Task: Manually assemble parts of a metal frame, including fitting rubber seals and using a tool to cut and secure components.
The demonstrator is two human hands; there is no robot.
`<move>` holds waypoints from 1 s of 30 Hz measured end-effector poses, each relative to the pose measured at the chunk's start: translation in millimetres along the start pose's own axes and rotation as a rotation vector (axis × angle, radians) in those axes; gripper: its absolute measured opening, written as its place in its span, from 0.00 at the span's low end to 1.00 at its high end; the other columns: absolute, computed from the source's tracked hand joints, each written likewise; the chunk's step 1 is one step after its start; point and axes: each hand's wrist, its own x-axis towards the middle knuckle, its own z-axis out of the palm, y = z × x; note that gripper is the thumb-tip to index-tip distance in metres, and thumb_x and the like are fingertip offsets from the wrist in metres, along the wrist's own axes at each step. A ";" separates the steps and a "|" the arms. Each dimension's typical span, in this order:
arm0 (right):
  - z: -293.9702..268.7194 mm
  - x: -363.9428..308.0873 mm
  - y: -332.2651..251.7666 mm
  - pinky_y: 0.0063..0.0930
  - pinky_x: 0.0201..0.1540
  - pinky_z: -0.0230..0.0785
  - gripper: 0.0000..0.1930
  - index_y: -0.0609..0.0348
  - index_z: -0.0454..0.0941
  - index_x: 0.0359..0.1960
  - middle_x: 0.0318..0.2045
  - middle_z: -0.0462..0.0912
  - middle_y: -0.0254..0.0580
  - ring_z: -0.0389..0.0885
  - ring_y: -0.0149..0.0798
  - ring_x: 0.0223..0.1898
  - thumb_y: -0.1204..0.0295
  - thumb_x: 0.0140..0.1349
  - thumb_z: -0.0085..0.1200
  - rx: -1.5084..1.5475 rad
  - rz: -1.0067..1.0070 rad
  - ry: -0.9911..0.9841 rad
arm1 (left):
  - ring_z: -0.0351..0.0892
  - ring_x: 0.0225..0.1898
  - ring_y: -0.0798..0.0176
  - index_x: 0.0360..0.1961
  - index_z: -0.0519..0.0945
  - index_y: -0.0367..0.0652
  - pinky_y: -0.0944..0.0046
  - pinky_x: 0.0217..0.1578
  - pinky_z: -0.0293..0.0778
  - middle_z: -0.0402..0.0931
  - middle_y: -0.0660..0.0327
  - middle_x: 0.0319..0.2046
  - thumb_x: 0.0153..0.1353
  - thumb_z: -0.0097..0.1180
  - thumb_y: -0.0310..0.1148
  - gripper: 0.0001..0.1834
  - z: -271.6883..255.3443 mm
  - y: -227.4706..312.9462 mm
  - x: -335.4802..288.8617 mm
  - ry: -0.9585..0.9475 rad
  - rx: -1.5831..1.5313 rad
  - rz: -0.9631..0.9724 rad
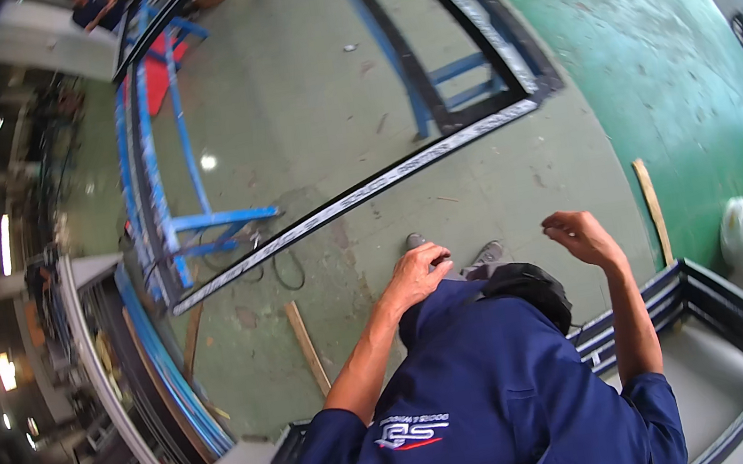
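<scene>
Two hands (left hand (420,274), right hand (585,240)) stand apart, loosely curled, before the black rectangular frame (357,199) laid over blue trestles (222,219); left grip unclear. Likely step: positioning; contact would call for reaching to the frame

Wide downward view from head height

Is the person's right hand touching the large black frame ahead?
Apart: the head view plainly shows bare floor between the right hand and the near side of the black frame.
</scene>
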 end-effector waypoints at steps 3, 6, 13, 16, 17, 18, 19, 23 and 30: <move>21.0 37.5 -18.3 0.34 0.46 0.81 0.12 0.68 0.83 0.48 0.39 0.90 0.49 0.89 0.42 0.41 0.71 0.70 0.57 0.050 -0.048 0.032 | 0.85 0.39 0.54 0.44 0.85 0.35 0.59 0.43 0.79 0.84 0.53 0.38 0.65 0.62 0.33 0.13 -37.2 -44.2 -29.4 0.224 -0.063 -0.100; 51.3 70.7 -53.1 0.33 0.46 0.80 0.11 0.67 0.84 0.48 0.40 0.89 0.48 0.89 0.41 0.41 0.71 0.71 0.57 0.000 -0.065 0.017 | 0.84 0.35 0.58 0.43 0.85 0.36 0.60 0.38 0.79 0.84 0.55 0.35 0.66 0.61 0.30 0.09 -68.5 -76.7 -63.5 0.439 -0.196 -0.172; 186.2 159.0 -163.1 0.36 0.49 0.79 0.11 0.65 0.84 0.48 0.48 0.86 0.46 0.87 0.45 0.46 0.72 0.68 0.59 -0.055 -0.109 -0.036 | 0.80 0.35 0.69 0.44 0.85 0.35 0.67 0.36 0.75 0.83 0.62 0.34 0.68 0.61 0.29 0.09 -185.9 -180.1 -162.4 0.681 -0.194 -0.261; 273.4 213.1 -201.7 0.41 0.57 0.74 0.14 0.63 0.83 0.50 0.53 0.84 0.49 0.81 0.53 0.55 0.74 0.63 0.63 -0.314 -0.429 0.054 | 0.81 0.36 0.68 0.42 0.85 0.35 0.66 0.38 0.76 0.83 0.61 0.36 0.66 0.62 0.28 0.08 -261.0 -244.7 -224.9 0.789 -0.133 -0.343; 307.1 231.7 -220.7 0.42 0.59 0.72 0.16 0.62 0.83 0.51 0.54 0.83 0.50 0.78 0.55 0.57 0.74 0.61 0.64 -0.329 -0.445 0.048 | 0.83 0.37 0.64 0.41 0.85 0.36 0.64 0.38 0.77 0.84 0.59 0.37 0.66 0.62 0.28 0.07 -281.0 -277.8 -254.0 0.838 -0.100 -0.355; 337.9 253.8 -230.6 0.42 0.58 0.72 0.17 0.62 0.82 0.52 0.55 0.82 0.50 0.78 0.55 0.57 0.74 0.61 0.64 -0.356 -0.488 0.010 | 0.84 0.37 0.60 0.41 0.85 0.36 0.62 0.38 0.79 0.84 0.56 0.38 0.66 0.62 0.28 0.07 -301.6 -309.8 -279.8 0.889 -0.071 -0.364; 368.5 272.9 -241.6 0.43 0.57 0.73 0.16 0.63 0.83 0.51 0.54 0.83 0.49 0.79 0.55 0.55 0.73 0.62 0.64 -0.361 -0.502 -0.005 | 0.84 0.39 0.59 0.40 0.85 0.36 0.61 0.40 0.79 0.84 0.56 0.38 0.65 0.63 0.28 0.07 -326.1 -330.2 -299.8 0.904 -0.029 -0.388; 467.7 335.2 -279.0 0.42 0.53 0.76 0.13 0.60 0.86 0.47 0.47 0.86 0.48 0.83 0.53 0.49 0.68 0.63 0.63 -0.425 -0.374 -0.259 | 0.83 0.43 0.52 0.39 0.86 0.36 0.59 0.47 0.78 0.84 0.55 0.40 0.61 0.65 0.25 0.06 -406.3 -397.4 -364.9 0.879 0.217 -0.477; 591.6 372.6 -290.1 0.41 0.44 0.78 0.11 0.54 0.89 0.42 0.34 0.89 0.45 0.87 0.52 0.38 0.64 0.62 0.64 -0.414 -0.333 -0.434 | 0.81 0.48 0.49 0.45 0.87 0.38 0.54 0.51 0.76 0.83 0.58 0.46 0.57 0.69 0.29 0.14 -455.9 -472.8 -351.4 0.614 0.343 -0.380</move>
